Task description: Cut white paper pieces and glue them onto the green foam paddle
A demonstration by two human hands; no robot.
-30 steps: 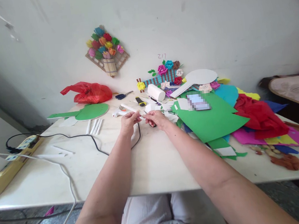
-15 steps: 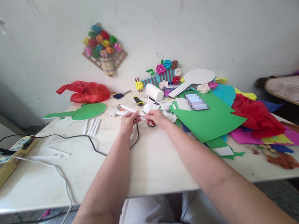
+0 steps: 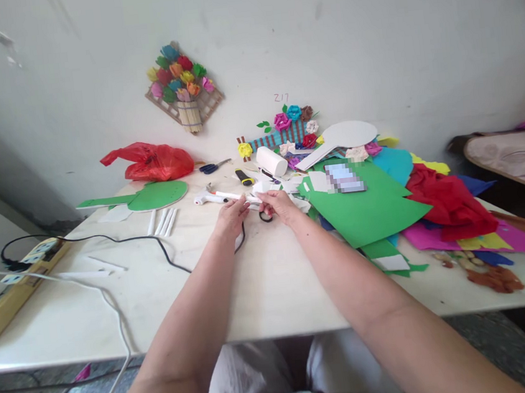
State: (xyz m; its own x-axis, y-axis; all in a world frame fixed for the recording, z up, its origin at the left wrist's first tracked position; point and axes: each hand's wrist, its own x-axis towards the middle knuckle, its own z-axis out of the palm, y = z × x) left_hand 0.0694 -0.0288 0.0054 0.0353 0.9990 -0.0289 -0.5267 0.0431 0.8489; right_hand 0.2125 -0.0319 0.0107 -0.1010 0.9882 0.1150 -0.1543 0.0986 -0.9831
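Observation:
My left hand (image 3: pixel 231 215) and my right hand (image 3: pixel 279 205) meet over the middle of the white table (image 3: pixel 262 284). Both are closed on a thin white paper roll (image 3: pixel 237 195) that runs left between the fingertips. A black scissors handle (image 3: pixel 265 216) shows under my right hand. A white glue gun (image 3: pixel 206 197) lies just behind the hands, its black cord (image 3: pixel 164 247) trailing left. Three white paper rolls (image 3: pixel 162 221) lie side by side to the left of my left hand.
A heap of coloured paper, with a large green sheet (image 3: pixel 367 207) and red tissue (image 3: pixel 451 202), fills the right side. A green paddle shape (image 3: pixel 154 196), a red plastic bag (image 3: pixel 150 161), blue scissors (image 3: pixel 215 165) and a white roll (image 3: pixel 272 160) sit at the back. A power strip (image 3: pixel 13 279) lies left.
Both hands have moved a little away from me toward the glue gun, and the paper roll now lies flatter. The view shifted slightly.

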